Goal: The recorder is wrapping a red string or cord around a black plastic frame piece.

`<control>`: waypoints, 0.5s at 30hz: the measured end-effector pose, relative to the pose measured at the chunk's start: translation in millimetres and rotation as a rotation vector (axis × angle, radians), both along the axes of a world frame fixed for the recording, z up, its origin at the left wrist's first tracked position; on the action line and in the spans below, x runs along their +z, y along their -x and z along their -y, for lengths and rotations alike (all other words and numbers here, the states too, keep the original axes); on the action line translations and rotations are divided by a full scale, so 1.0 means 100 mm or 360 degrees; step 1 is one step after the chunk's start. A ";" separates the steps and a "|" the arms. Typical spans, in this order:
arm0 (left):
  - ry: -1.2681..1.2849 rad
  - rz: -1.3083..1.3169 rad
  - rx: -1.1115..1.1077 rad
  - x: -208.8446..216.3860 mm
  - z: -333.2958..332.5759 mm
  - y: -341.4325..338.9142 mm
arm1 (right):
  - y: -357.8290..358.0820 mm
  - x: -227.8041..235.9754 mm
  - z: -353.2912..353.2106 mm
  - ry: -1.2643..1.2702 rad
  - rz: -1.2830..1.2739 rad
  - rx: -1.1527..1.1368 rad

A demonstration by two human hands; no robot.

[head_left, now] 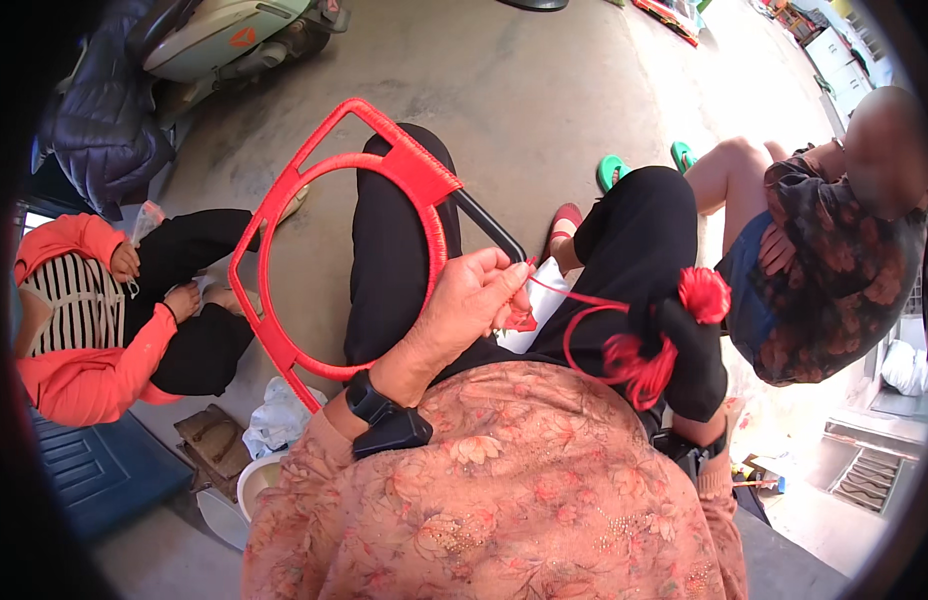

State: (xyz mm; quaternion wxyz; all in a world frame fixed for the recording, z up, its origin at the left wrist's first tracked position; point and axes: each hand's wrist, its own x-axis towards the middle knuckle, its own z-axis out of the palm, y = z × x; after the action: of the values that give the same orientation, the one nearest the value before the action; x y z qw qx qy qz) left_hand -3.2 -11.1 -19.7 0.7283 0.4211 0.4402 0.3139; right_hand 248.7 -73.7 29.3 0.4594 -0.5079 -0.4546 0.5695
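Observation:
A red-wrapped frame (284,345), a ring set inside an angular outer bar, stands over my left thigh. My left hand (474,295) is closed, pinching the frame's bare black bar (489,225) at its corner, with red cord at the fingertips. From there the cord (579,298) runs slackly to the right and loops down. My right hand (692,350), in a black glove, is closed around a bundle of red cord (639,368); another red tuft (704,294) sticks out above it. Its fingers are partly hidden by the glove and cord.
On the left a person in a coral jacket (114,380) sits low, hands together. To the right another person in a dark patterned top (814,270) sits close by. A scooter (224,40) stands at the far left. A white bag (274,415) lies beside a pale bucket (256,480).

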 end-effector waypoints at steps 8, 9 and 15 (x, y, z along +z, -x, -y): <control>0.0137 0.0037 -0.0073 0.21 0.02 0.08 | -0.13 0.29 0.43 -0.0210 0.1529 0.0589; 0.0151 0.0023 -0.0105 0.23 0.03 0.06 | -0.10 0.39 0.39 -0.0299 0.1674 0.0651; 0.0244 0.0009 -0.0261 0.23 0.08 -0.11 | 0.34 0.00 -0.04 -0.0632 0.1157 0.0071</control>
State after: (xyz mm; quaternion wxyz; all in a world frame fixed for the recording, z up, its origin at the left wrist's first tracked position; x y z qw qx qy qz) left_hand 7.7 -18.8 3.1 0.7829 0.3978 0.4249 0.2198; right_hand 214.7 -70.0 28.8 0.3456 -0.5675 -0.6991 0.2642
